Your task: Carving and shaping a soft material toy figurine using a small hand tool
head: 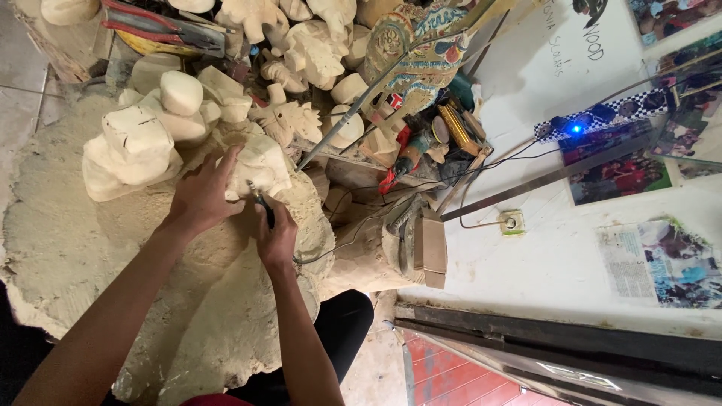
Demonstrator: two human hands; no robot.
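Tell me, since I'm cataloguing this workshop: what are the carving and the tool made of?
Carving under the left hand: pale, unpainted, matte, likely raw wood. Tool in the right hand: dark and slim, probably metal; too small to tell.

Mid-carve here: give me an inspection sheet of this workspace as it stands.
Surface: dust-coated work cloth, pale sawdust all over.
Job's things: pale wooden carving steadied by left hand; right hand grips a dark rotary tool at the carving.
Clutter: unfinished wood figures, painted carved mask.
Grippers: both hands closed on their things.
Cables: thin cords run right toward a wall socket.
Surroundings: white wall with pictures.
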